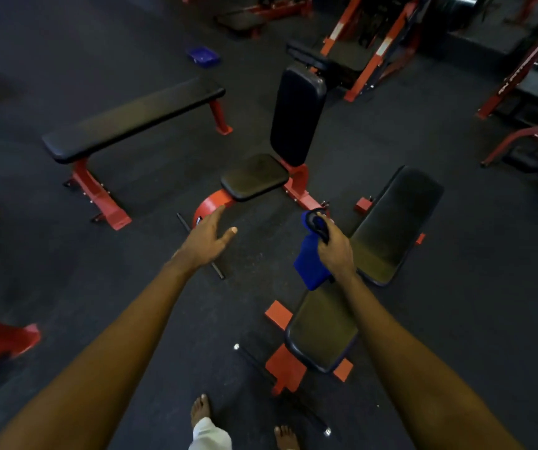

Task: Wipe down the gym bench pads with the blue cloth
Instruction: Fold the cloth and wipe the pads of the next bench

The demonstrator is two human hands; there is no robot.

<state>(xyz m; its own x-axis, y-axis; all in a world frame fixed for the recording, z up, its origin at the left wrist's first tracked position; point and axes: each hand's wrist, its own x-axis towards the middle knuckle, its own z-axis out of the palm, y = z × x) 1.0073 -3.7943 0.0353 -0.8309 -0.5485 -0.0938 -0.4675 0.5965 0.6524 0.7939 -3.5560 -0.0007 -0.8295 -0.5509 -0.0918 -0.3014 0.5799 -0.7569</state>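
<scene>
The blue cloth [310, 264] hangs folded from the right hand [337, 248], whose grip is clamped on its upper end along with a small black curved object [319, 227] that I cannot identify. The cloth dangles in the air, seemingly clear of any pad.

Directly under and just past it lies the black padded back pad of the adjustable red-framed bench [397, 222]. Its long axis runs away from the person, from near-left to far-right. The shorter black seat pad of the same bench [321, 329] continues that line back toward the person's bare feet. The right hand is plainly the nearer one to both, so I judge the first wipe to be a short drop onto the lower end of the back pad, followed by strokes along its length.

The left hand [207, 237] reaches forward with its grip apart, fingers spread and holding nothing. It points toward the square black seat pad of the upright chair-style bench [254, 177], whose tall black back pad [297, 115] stands behind it. Farther left across the dark rubber floor stands a long flat black bench on red legs [131, 118], and a blue plastic tray [203, 56] sits on the floor beyond.

White lettering runs along a red machine frame [509, 82] at the far right, too blurred to read. I can make out no other writing.
</scene>
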